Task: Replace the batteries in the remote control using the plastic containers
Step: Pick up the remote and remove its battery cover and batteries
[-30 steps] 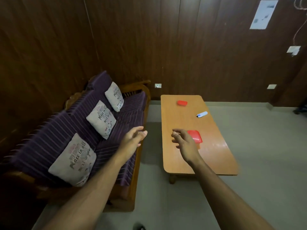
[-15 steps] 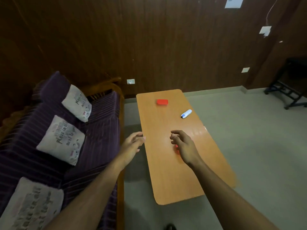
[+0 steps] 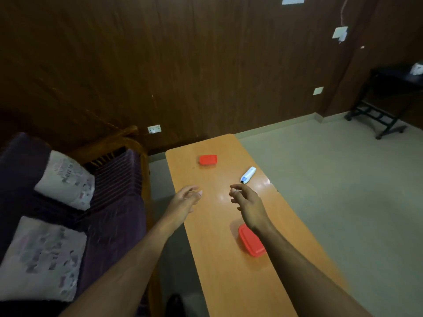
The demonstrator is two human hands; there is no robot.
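Note:
A white remote control [image 3: 248, 175] lies on the far right part of the long wooden table [image 3: 219, 282]. A small red plastic container [image 3: 207, 160] sits near the table's far end. A larger red container [image 3: 251, 243] lies nearer, partly hidden under my right forearm. My right hand [image 3: 248, 203] hovers over the table just short of the remote, fingers curled and apart, holding nothing. Over the table's left edge my left hand [image 3: 184, 200] is stretched out, empty, fingers loosely spread.
A wooden sofa [image 3: 109, 191] with purple striped cushions and printed pillows [image 3: 65, 183] runs along the table's left side, with a narrow floor gap between them. Dark wood panelling backs the room. A black stand [image 3: 389, 104] is at the far right on the pale floor.
The view has come closer to the table and swung right. Both hands have moved forward over the table, the right one past the larger red container toward the remote.

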